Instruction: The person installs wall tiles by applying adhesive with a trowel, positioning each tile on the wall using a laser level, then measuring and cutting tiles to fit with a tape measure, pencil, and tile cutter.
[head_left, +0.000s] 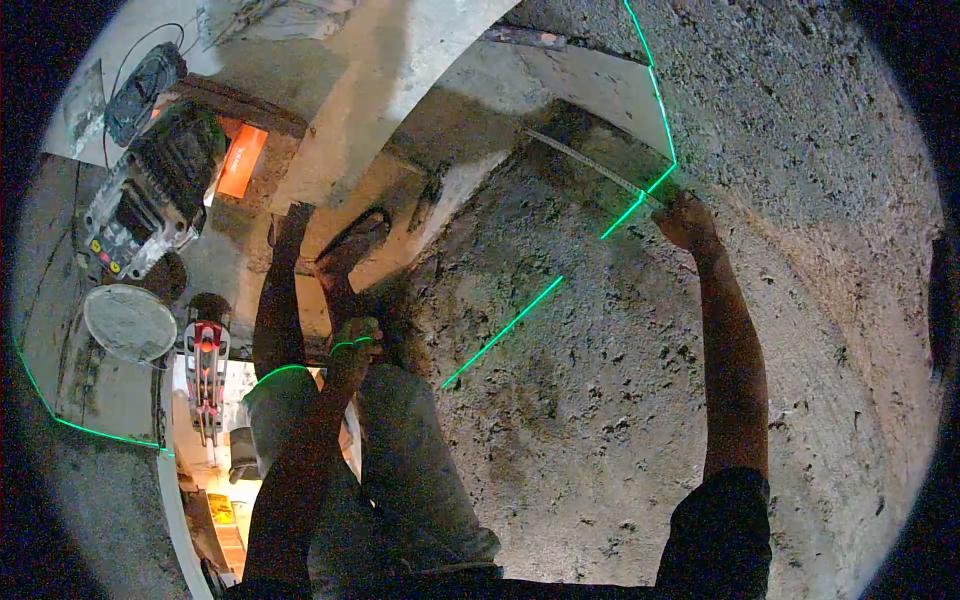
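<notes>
My right hand (688,222) is closed around the near end of a thin measuring strip (590,163), either a ruler or a tape blade. The strip runs out to the left, across a rough, dark grey surface (560,400), toward a corner. A green laser line (625,215) crosses close beside my right fingers. By my knee, my left hand (355,340) has its fingers curled, and what they hold, if anything, is hidden. A green line falls across the left knuckles.
At the left stands a dusty black tool case (160,190) with an orange box (242,160) beside it. Below these are a round, pale-topped bucket (130,322) and a red and grey tool (207,375). A sandalled foot (355,240) rests near a pale ledge (460,195).
</notes>
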